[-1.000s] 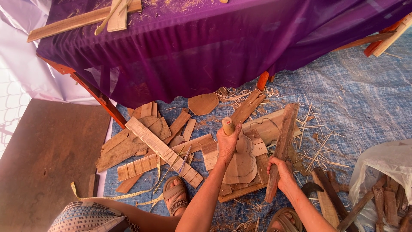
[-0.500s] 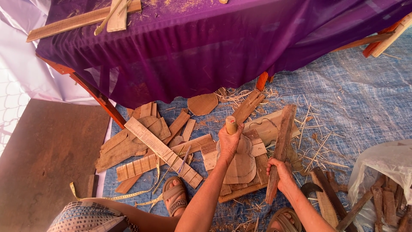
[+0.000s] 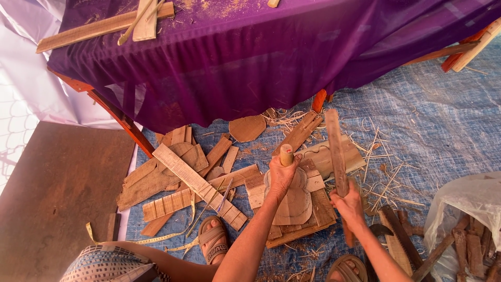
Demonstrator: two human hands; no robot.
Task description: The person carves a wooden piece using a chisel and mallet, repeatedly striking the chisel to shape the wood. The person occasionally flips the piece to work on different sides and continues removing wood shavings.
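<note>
My left hand (image 3: 282,176) grips a round wooden handle (image 3: 286,154) that stands upright over a curved, carved wooden piece (image 3: 295,201) lying on a stack of boards. My right hand (image 3: 348,203) holds a long flat wooden stick (image 3: 336,156) by its lower end, its upper end raised and pointing away from me, just right of the handle. The tool's lower end is hidden by my left hand.
A table draped in purple cloth (image 3: 250,57) stands ahead with wood strips on top. Offcuts, a long plank (image 3: 198,185) and shavings litter the blue tarp (image 3: 443,130). My sandalled feet (image 3: 213,239) are below. A white bag of wood scraps (image 3: 469,224) sits right.
My right hand has swung the flat stick upward and more upright. My left hand and the handle stay in place.
</note>
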